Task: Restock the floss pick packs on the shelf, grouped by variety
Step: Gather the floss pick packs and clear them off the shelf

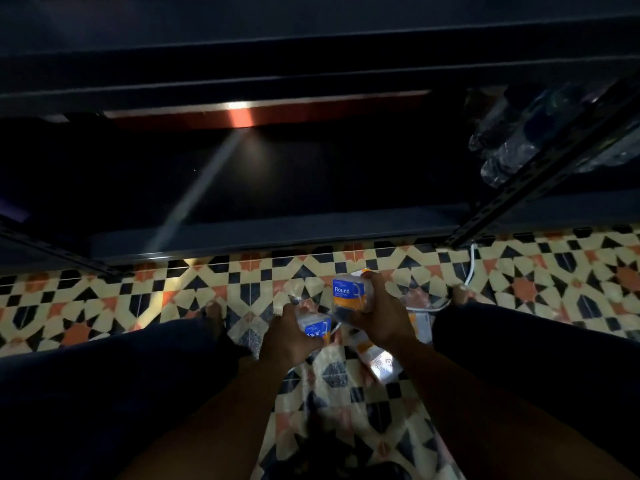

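1. The person squats over a patterned tile floor (104,306), knees spread, facing a dark low shelf (311,233).
2. The right hand (379,317) has its fingers wrapped around a floss pack (348,294) with a blue and orange label reading "Round", held above the floor.
3. The left hand (287,341) grips a second pack (317,332) with the same label, just below the first.
4. More packs (375,358) lie on the floor under the right wrist.
5. Clear bottles (512,140) sit on the shelf at the right.
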Motion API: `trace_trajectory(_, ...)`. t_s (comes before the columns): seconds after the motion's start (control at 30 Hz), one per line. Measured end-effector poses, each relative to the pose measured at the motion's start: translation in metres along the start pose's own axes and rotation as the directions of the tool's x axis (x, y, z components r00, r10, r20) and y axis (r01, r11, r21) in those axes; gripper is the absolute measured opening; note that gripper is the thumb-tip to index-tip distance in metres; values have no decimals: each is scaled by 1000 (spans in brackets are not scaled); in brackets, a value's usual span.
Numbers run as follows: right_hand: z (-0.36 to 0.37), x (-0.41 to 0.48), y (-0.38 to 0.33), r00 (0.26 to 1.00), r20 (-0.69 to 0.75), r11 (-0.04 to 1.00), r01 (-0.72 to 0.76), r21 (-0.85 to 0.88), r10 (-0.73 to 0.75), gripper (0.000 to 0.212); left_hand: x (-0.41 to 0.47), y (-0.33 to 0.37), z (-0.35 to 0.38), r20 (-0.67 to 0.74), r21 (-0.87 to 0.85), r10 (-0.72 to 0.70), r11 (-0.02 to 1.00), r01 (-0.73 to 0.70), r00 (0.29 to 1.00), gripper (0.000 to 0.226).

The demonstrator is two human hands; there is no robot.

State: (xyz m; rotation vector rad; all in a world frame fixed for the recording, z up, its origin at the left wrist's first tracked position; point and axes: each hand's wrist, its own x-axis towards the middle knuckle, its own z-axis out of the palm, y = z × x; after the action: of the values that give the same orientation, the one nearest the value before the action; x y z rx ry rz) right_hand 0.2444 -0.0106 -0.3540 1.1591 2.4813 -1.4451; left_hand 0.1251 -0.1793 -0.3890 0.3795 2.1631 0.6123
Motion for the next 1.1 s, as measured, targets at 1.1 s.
trace_trajectory(1.1, -133, -36, -177, 948, 308, 864, 222, -452, -82, 68, -110, 159, -179, 180, 496, 292, 798, -343, 939, 73)
